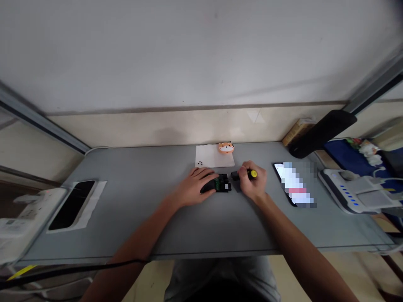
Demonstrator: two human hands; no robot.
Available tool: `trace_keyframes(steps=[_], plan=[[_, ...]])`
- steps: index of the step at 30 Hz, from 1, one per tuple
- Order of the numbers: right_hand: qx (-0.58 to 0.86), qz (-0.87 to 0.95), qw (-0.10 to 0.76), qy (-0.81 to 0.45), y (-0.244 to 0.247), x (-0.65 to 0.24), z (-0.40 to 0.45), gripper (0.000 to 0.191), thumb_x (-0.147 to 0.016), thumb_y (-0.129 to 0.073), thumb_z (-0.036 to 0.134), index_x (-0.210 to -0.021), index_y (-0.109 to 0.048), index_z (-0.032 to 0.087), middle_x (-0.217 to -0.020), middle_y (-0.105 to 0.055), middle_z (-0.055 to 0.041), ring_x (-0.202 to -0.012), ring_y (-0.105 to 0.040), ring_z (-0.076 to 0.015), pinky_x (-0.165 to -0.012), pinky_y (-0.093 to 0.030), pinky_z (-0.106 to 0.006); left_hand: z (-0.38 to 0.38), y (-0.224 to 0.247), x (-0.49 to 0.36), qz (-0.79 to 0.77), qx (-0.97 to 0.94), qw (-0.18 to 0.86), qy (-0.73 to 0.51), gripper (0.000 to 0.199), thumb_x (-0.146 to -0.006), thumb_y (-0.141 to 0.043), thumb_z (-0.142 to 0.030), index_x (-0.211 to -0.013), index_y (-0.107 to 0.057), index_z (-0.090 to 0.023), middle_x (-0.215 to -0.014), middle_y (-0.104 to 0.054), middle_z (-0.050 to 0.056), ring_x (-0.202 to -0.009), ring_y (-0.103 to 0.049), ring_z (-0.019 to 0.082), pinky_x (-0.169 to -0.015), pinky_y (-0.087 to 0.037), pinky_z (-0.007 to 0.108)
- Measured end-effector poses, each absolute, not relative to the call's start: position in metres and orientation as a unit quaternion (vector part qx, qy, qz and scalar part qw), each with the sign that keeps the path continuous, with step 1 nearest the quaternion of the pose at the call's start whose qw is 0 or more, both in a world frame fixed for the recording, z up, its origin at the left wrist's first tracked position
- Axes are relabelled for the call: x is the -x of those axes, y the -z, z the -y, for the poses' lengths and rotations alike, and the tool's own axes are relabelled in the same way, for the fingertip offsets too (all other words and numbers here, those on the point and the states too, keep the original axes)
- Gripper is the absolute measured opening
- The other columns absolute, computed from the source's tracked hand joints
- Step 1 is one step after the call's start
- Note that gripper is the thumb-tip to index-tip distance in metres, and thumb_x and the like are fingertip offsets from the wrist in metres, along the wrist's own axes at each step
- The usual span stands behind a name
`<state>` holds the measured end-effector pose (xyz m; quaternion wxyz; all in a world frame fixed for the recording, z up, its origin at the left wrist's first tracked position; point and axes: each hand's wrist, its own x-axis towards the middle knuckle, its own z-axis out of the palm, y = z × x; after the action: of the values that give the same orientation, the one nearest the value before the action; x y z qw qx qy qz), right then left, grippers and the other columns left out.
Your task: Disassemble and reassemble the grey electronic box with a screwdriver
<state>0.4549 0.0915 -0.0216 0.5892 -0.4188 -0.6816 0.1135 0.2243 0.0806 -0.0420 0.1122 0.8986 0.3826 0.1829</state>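
Observation:
My left hand point(198, 186) lies on the grey table, its fingers closed around the rounded black end of what looks like an opened computer mouse point(224, 184). A green circuit board point(217, 183) shows on the device, beside small black parts. To the right, my right hand point(253, 182) grips a screwdriver point(235, 174) with a black body and a yellow end cap. The tool lies nearly level and points left at the device; whether its tip touches is too small to tell. Behind my left fingers, several tiny dark screws point(200, 163) sit on a white sheet of paper point(208, 154).
An orange animal-faced case point(226, 147) rests on the paper's far edge. On the right are a lit phone point(294, 184), a power strip point(349, 193), a black cylinder point(323, 133) and a small box point(298, 130). At left, a dark phone point(72, 205) lies on white paper.

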Motion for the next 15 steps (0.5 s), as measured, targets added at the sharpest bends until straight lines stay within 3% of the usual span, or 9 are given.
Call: trace_keyframes(steps=[12, 15], plan=[[0.447, 0.668, 0.579, -0.141, 0.0198, -0.4538, -0.0906, 0.029, -0.091, -0.053, 0.032, -0.064, -0.044, 0.025, -0.051, -0.045, 0.0051, -0.047, -0.042, -0.012, -0.049, -0.034, -0.027, -0.0818, 0.0445, -0.2279, -0.381, -0.896, 0.118, -0.197, 0.038, -0.099, -0.063, -0.034, -0.136, -0.063, -0.026, -0.131, -0.069, 0.008, -0.128, -0.06, 0.025, -0.112, -0.047, 0.045], [0.461, 0.664, 0.571, -0.147, 0.0214, -0.4515, -0.0921, 0.023, -0.092, -0.057, 0.039, -0.075, -0.05, 0.025, -0.06, -0.053, 0.0041, -0.054, -0.047, -0.0133, -0.053, -0.039, -0.027, -0.0815, 0.0441, -0.2284, -0.377, -0.897, 0.12, -0.198, 0.034, -0.1, -0.063, -0.034, -0.132, -0.067, -0.026, -0.129, -0.069, 0.008, -0.127, -0.06, 0.025, -0.112, -0.047, 0.045]])
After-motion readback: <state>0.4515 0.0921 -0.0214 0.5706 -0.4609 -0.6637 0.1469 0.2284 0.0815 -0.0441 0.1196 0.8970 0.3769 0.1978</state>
